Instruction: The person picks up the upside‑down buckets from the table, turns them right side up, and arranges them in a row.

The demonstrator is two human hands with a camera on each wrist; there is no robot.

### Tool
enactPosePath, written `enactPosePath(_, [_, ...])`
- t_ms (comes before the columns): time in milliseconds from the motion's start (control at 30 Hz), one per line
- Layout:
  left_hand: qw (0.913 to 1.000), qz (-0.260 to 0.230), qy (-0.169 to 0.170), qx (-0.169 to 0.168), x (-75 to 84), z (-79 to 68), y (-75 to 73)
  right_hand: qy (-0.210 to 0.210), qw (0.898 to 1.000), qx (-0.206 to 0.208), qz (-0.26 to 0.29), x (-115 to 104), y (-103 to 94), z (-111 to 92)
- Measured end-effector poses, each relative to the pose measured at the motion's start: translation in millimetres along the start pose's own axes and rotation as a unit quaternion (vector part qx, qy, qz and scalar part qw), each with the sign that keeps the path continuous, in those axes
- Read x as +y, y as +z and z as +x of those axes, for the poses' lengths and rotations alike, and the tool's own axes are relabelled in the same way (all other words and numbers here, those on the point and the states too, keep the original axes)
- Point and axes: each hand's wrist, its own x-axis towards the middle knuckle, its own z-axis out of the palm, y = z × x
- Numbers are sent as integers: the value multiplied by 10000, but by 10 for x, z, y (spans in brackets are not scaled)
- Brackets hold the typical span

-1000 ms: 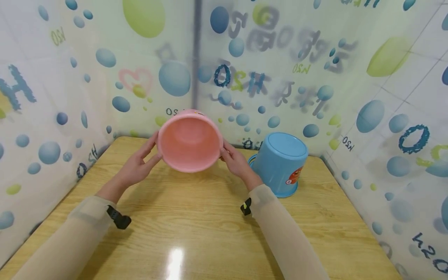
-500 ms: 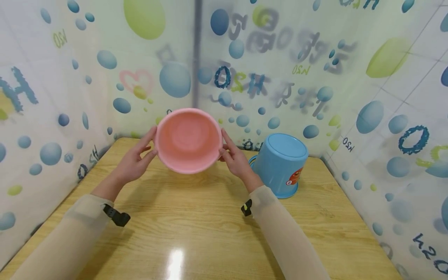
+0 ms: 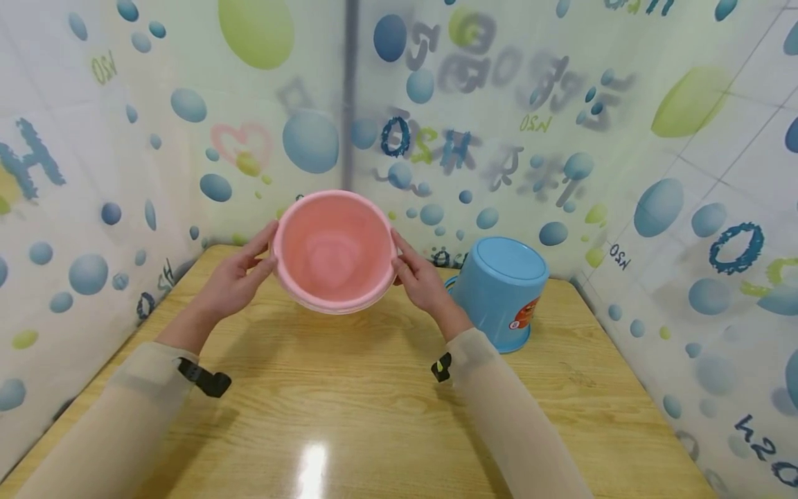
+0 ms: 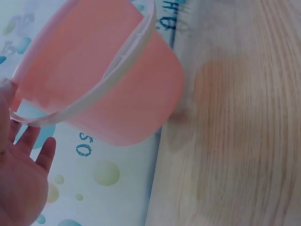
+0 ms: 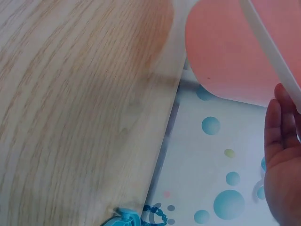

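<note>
A pink plastic bucket (image 3: 333, 253) is held up above the back of the wooden table, its mouth tilted toward me. At its left side, my left hand (image 3: 227, 284) grips the rim between thumb and fingers. My right hand (image 3: 427, 283) grips the opposite side of the rim in the same way. The left wrist view shows the bucket's pale handle (image 4: 101, 89) lying along the rim, with the bucket's base off the table. In the right wrist view the fingers (image 5: 281, 120) of the right hand reach under the rim; the thumb is hidden there.
A blue bucket (image 3: 499, 291) with a red label stands upside down at the back right, close to my right forearm. The wooden table (image 3: 374, 402) meets a patterned curtain (image 3: 486, 83) at the back and both sides.
The pink bucket has tipped upward, so more of its inside and bottom shows. It has shifted slightly left, and both hands still hold it. The blue bucket stays put.
</note>
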Motion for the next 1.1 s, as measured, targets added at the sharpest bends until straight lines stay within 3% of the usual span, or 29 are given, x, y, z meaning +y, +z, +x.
enactPosePath(367, [9957, -232, -900, 60, -26, 23, -73, 242, 9991, 163, 297, -140, 72, 88])
enactPosePath(700, [9924, -547, -1091, 152, -88, 28, -29, 521, 9947, 176, 870, -130, 135, 158])
enactPosePath(900, [9904, -829, -1102, 135, -131, 24, -10, 635, 9938, 254, 880, -115, 157, 194])
enactPosePath(1100, [9872, -865, -1335, -63, -163, 17, -20, 836, 9932, 10, 805, -169, 156, 221])
